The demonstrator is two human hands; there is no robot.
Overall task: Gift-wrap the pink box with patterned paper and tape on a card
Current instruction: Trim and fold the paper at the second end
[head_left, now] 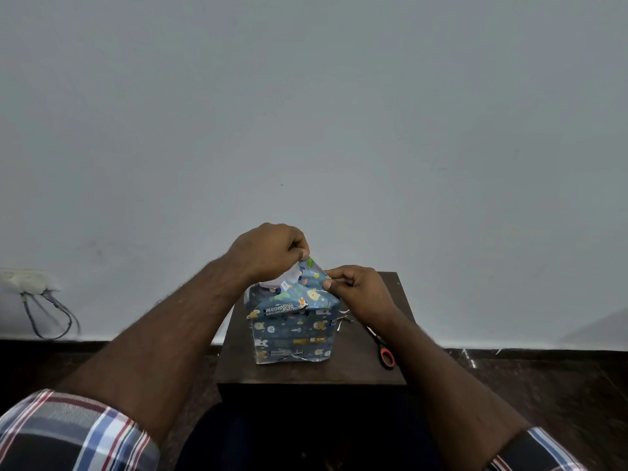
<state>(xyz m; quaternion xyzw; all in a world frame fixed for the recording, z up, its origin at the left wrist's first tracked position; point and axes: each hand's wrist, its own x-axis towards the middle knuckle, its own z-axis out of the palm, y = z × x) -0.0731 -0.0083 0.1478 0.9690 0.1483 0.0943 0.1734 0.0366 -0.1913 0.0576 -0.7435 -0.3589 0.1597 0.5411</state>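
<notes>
The patterned paper (pixel 292 329) covered nearly all of the box, leaving only a pale sliver at the open top, its colour unclear. The left hand (pixel 268 253) hid the paper's raised far corner; the right hand (pixel 356 290) covered the near-right fold. The right forearm hid the scissors' (pixel 385 355) blades. Both plaid sleeves were cut off by the bottom edge. Small scraps beside the box were too tiny to identify

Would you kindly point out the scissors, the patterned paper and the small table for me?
scissors (pixel 386 357), head view, on the orange handle.
patterned paper (pixel 293 334), head view, on the wrapped front face.
small table (pixel 353 372), head view, on bare top near the front edge.
</notes>
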